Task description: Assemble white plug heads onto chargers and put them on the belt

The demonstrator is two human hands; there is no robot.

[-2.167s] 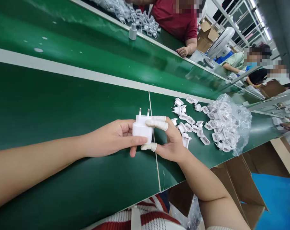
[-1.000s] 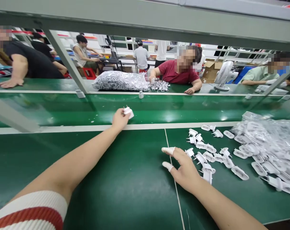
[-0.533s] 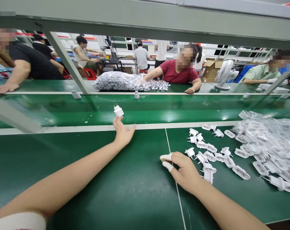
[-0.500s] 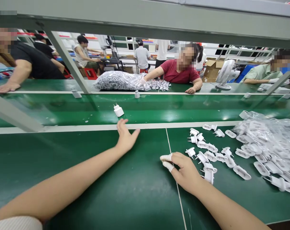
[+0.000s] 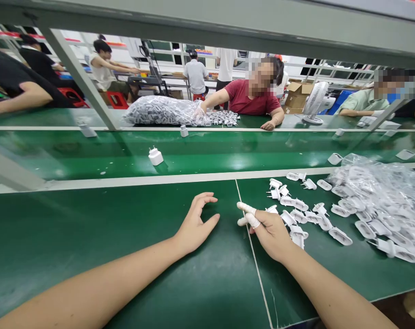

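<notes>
My left hand (image 5: pixel 196 224) lies on the green work surface (image 5: pixel 91 228), palm down, fingers apart and slightly curled, holding nothing. A white charger (image 5: pixel 155 156) stands alone, prongs up, on the moving green belt (image 5: pixel 228 151) beyond the white strip, well clear of that hand. My right hand (image 5: pixel 267 230) rests at the edge of a scatter of white plug parts (image 5: pixel 296 212). Its capped thumb and forefinger are pressed together, and the other fingers curl down among the parts. What they hold, if anything, is hidden.
A clear plastic bag of plug parts (image 5: pixel 381 201) spreads at the right. Across the belt a person in a red shirt (image 5: pixel 251 98) reaches into a large bag of parts (image 5: pixel 162 112). A white fan (image 5: pixel 313 103) and a slanted metal post (image 5: pixel 80 77) stand beyond.
My left hand set the charger on the belt, let go and drew back to the near surface. The charger has drifted left. My right hand's thumb and forefinger came together by the loose parts.
</notes>
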